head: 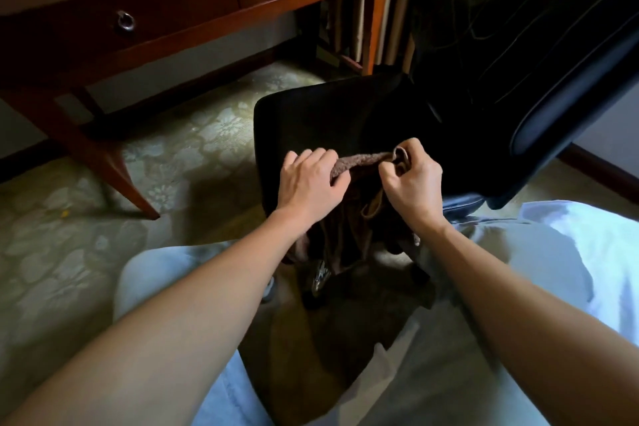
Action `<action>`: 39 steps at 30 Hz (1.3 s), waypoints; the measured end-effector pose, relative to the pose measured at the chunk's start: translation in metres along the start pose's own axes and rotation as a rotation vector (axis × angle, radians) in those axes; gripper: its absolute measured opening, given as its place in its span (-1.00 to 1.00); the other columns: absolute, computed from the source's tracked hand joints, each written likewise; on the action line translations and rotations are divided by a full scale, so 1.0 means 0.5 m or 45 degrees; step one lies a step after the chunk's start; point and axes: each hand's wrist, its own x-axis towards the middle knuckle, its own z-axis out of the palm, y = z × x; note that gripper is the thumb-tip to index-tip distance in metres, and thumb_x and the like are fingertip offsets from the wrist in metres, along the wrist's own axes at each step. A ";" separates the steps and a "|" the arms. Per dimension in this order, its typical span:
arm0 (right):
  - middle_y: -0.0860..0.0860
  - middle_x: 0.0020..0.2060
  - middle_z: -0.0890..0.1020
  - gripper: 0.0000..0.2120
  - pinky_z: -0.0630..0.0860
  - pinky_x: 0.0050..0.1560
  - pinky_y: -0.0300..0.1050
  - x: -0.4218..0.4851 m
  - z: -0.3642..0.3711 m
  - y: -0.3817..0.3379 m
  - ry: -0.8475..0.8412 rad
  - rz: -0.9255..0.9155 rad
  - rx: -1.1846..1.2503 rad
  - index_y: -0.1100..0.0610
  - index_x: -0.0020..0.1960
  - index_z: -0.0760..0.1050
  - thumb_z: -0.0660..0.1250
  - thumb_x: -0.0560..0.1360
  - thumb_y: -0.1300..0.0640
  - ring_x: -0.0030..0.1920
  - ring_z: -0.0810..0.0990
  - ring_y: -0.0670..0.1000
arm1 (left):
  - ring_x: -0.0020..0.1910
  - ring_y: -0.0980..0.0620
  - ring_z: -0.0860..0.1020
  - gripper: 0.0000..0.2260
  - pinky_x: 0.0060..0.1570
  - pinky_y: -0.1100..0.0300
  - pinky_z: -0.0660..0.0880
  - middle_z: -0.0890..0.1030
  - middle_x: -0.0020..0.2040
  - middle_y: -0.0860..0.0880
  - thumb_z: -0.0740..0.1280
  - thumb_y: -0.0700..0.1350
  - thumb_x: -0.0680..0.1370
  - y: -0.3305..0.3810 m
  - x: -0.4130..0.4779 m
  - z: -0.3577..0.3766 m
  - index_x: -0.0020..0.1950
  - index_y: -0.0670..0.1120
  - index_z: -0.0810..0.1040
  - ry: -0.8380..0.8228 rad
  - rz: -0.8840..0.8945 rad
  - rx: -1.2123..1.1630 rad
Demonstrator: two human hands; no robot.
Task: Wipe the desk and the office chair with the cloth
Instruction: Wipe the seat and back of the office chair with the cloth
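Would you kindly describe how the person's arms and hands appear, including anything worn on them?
The left forearm and right forearm are bare, no sleeve in view. The left hand and right hand wear no gloves; no watch, bracelet or ring shows. Pale blue fabric lies below the arms.

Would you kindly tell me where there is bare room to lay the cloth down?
Bare: the chair seat behind the cloth, up to the backrest; the carpet between the desk leg and the seat. Crowded: the seat's front edge, where the left hand and right hand hold the cloth.
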 end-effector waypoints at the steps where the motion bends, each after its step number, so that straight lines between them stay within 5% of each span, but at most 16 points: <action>1: -0.06 -0.29 0.50 -0.86 0.34 -0.26 -0.30 0.011 0.001 0.007 0.028 -0.006 -0.013 0.09 -0.11 0.38 0.36 0.49 0.17 -0.29 0.45 -0.10 | -0.10 -0.09 0.52 -0.78 -0.01 -0.03 0.36 0.54 -0.16 -0.01 0.25 0.08 0.55 0.005 0.012 0.005 -0.10 -0.06 0.48 0.029 -0.001 0.022; 3: -0.02 -0.16 0.49 -0.87 0.33 -0.17 -0.23 0.014 0.013 0.036 -0.072 0.023 -0.097 0.10 -0.04 0.41 0.35 0.49 0.16 -0.19 0.47 -0.05 | -0.01 -0.10 0.50 -0.76 0.05 -0.02 0.36 0.53 -0.05 -0.05 0.25 0.07 0.55 0.008 0.019 0.022 0.04 -0.09 0.53 -0.024 -0.003 0.055; 7: 0.08 0.16 0.44 -0.61 0.36 0.18 0.02 -0.033 0.051 0.108 -0.619 0.080 -0.467 0.08 0.26 0.46 0.36 0.47 0.00 0.17 0.46 0.17 | 0.18 -0.09 0.43 -0.74 0.22 0.00 0.37 0.45 0.16 -0.06 0.28 0.03 0.58 -0.005 -0.016 0.071 0.20 -0.08 0.51 -0.335 -0.030 -0.011; 10: 0.04 0.37 0.33 -0.36 0.19 0.37 0.16 -0.053 0.063 0.116 -0.747 0.067 -0.667 -0.04 0.44 0.32 0.25 0.43 -0.27 0.39 0.25 0.18 | 0.40 -0.09 0.32 -0.62 0.35 -0.04 0.36 0.34 0.41 -0.03 0.24 0.09 0.61 -0.013 -0.051 0.103 0.38 -0.03 0.44 -0.533 -0.058 -0.068; 13: 0.02 0.48 0.26 -0.24 0.11 0.46 0.23 -0.060 0.069 0.116 -0.803 0.000 -0.761 -0.07 0.53 0.21 0.28 0.42 -0.34 0.48 0.15 0.19 | 0.58 -0.10 0.07 -0.46 0.55 -0.08 0.11 0.12 0.60 -0.01 0.21 0.17 0.63 -0.016 -0.072 0.116 0.56 0.00 0.28 -0.648 -0.141 -0.115; 17: 0.05 0.48 0.26 -0.27 0.16 0.42 0.24 -0.056 0.077 0.118 -0.789 -0.001 -0.826 -0.04 0.54 0.20 0.36 0.46 -0.22 0.44 0.20 0.23 | 0.60 -0.11 -0.02 -0.40 0.57 -0.12 -0.01 0.03 0.63 0.01 0.21 0.20 0.62 -0.014 -0.075 0.122 0.60 0.02 0.20 -0.701 -0.132 -0.055; 21: 0.11 0.43 0.33 -0.43 0.26 0.35 0.24 -0.044 0.083 0.111 -0.774 0.019 -0.787 0.01 0.48 0.27 0.35 0.53 -0.06 0.36 0.29 0.29 | 0.41 -0.13 0.22 -0.52 0.39 -0.15 0.31 0.19 0.49 0.01 0.30 0.08 0.59 -0.010 -0.053 0.122 0.49 0.04 0.35 -0.649 -0.119 0.000; 25: 0.12 0.36 0.43 -0.54 0.33 0.27 0.18 -0.044 0.075 0.115 -0.655 0.002 -0.683 0.06 0.42 0.35 0.33 0.55 0.04 0.28 0.37 0.25 | 0.30 -0.14 0.28 -0.58 0.27 -0.15 0.38 0.26 0.41 0.00 0.33 -0.03 0.58 0.006 -0.028 0.126 0.44 0.02 0.40 -0.641 -0.103 0.018; 30: 0.18 0.18 0.53 -0.61 0.46 0.13 0.12 -0.031 0.048 0.126 -0.230 0.073 -0.373 0.16 0.32 0.46 0.37 0.50 0.26 0.08 0.47 0.21 | 0.34 -0.12 0.33 -0.55 0.22 -0.07 0.46 0.32 0.41 -0.02 0.37 -0.12 0.56 0.055 0.036 0.128 0.44 -0.06 0.39 -0.450 0.055 0.007; 34: 0.21 0.15 0.55 -0.59 0.41 0.06 0.11 0.017 0.026 0.150 0.137 0.211 -0.440 0.18 0.29 0.51 0.29 0.46 0.36 0.01 0.46 0.25 | 0.34 -0.13 0.36 -0.57 0.20 -0.08 0.48 0.37 0.41 -0.06 0.39 -0.19 0.53 0.123 0.118 0.145 0.39 -0.07 0.44 -0.315 0.155 -0.078; 39: 0.24 0.22 0.51 -0.60 0.37 0.12 0.14 0.025 0.009 0.214 -0.067 0.646 -0.583 0.11 0.41 0.41 0.21 0.57 0.22 0.12 0.47 0.34 | 0.35 -0.16 0.34 -0.63 0.23 -0.11 0.46 0.38 0.41 -0.07 0.30 -0.20 0.59 0.176 0.158 0.205 0.40 -0.08 0.44 -0.548 0.247 -0.136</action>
